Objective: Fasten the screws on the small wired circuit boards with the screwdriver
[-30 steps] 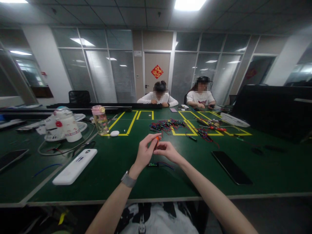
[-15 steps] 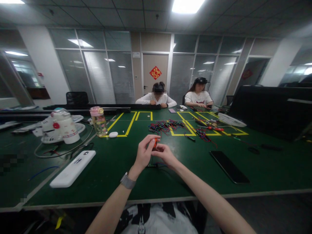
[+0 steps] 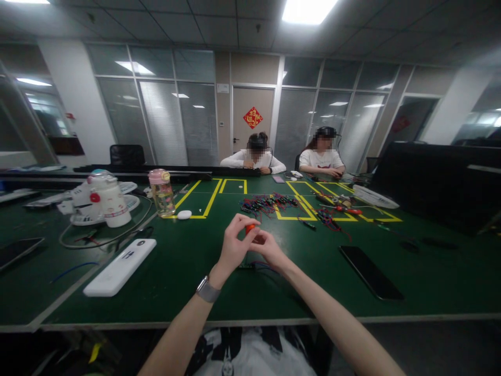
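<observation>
My left hand is closed, with its fingers and thumb around the top of a small orange-handled screwdriver. Only the handle's end shows clearly, and a thin shaft seems to run down below the fingers. My right hand meets it from the right, fingertips pinched on the lower part of the handle. Under both hands a small green circuit board with thin wires lies on the table, partly hidden by my wrists.
Beyond my hands lies a pile of wired circuit boards. A black phone rests at right, a white power bank at left, near a pink-lidded bottle. Red-handled tools lie far right. Two people sit across the green table.
My left fingers have shifted around the orange handle, whose top now shows more. The view has turned slightly left. At far right, the other person's hands have drawn together.
</observation>
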`<state>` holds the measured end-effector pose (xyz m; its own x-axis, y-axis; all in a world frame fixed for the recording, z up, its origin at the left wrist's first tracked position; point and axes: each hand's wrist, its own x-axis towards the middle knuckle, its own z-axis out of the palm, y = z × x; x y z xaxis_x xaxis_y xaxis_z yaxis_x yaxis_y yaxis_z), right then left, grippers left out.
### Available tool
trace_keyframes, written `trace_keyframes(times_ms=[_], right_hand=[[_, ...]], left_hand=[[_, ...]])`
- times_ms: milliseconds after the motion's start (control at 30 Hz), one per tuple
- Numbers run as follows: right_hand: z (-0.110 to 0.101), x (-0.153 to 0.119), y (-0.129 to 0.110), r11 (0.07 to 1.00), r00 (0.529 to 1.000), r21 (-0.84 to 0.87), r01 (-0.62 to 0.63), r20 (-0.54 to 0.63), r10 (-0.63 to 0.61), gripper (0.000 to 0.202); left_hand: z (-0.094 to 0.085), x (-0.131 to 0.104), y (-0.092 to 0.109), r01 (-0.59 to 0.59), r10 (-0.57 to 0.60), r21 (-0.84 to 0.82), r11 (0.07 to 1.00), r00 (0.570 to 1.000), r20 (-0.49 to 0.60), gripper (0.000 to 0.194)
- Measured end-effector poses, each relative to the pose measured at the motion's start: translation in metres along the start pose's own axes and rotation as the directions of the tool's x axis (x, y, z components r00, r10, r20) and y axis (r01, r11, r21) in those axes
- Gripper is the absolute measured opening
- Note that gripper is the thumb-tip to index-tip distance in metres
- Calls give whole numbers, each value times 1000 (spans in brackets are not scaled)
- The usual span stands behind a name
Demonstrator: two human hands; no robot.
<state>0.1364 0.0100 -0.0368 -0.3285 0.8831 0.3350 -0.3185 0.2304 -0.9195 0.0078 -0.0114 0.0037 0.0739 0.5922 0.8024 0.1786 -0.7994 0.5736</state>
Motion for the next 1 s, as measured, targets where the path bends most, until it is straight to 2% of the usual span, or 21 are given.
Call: trace_keyframes(times_ms=[100,200,367,467,567,733,800,1000], right_hand=[[-6,0,2,1000,1000,-23,0,13,0,24],[-9,-1,3,1000,1000,-25,2,27,-1,24],[-7,-1,6,999,998,45,-21,52,19,35],[-4,1,8,999,999,40,-17,31,16,38],[-4,1,10,999,1000,45,-2,28,1,33],[-8,-2,9,1000,999,-5,20,44,-20,25],[-8,-5,6,999,999,-39,17,44,-15,24],[-6,-5,3,998,1000,-58,-2,5,2,29]], left_hand=[[-2,1,2,23,-18,-62,998,997,71,23],[-4,1,2,51,-47,-83,995,997,61,18],[-1,0,0,45,-45,-57,997,999,-3,9],[1,0,0,31,-30,-59,998,1000,5,6],[1,0,1,34,-31,-105,994,999,34,9],[0,0,5,191,-159,-252,949,977,144,16],[0,-1,4,204,-179,-230,952,976,125,14],[2,-1,-1,99,-97,-73,992,995,32,8]])
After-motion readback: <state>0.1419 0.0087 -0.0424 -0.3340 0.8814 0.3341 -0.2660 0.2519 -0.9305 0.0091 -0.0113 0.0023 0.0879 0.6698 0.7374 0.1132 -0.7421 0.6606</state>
